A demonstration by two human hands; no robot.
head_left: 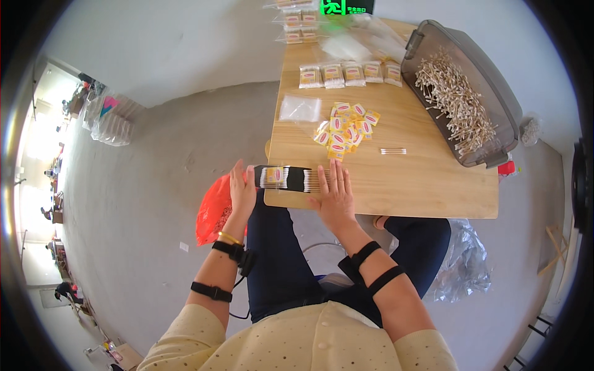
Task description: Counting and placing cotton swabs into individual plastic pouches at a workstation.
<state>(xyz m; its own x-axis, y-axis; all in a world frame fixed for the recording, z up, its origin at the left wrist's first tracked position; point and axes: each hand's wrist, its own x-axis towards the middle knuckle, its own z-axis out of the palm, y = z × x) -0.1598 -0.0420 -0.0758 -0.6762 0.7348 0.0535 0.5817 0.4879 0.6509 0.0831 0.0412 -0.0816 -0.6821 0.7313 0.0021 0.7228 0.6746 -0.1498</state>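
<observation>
At the table's near left edge lies a black strip or holder (296,179). A small clear pack of cotton swabs with a yellow card (275,175) rests on its left part. Loose cotton swabs (313,181) lie side by side at its right end. My right hand (335,196) presses flat over these swabs, fingers straight, covering part of them. My left hand (242,190) stands upright at the left end, fingers stretched, thumb against the strip or pack. Beyond the right hand sits a pile of yellow and white cards (348,127). A few swabs (393,151) lie to the right.
A grey bin (508,105) of loose swabs stands tilted at the table's (427,191) right. Filled swab packs (354,75) line the back, near clear bags (300,108). A red plastic bag (211,211) hangs below the left edge. Clear plastic (461,266) lies on the floor.
</observation>
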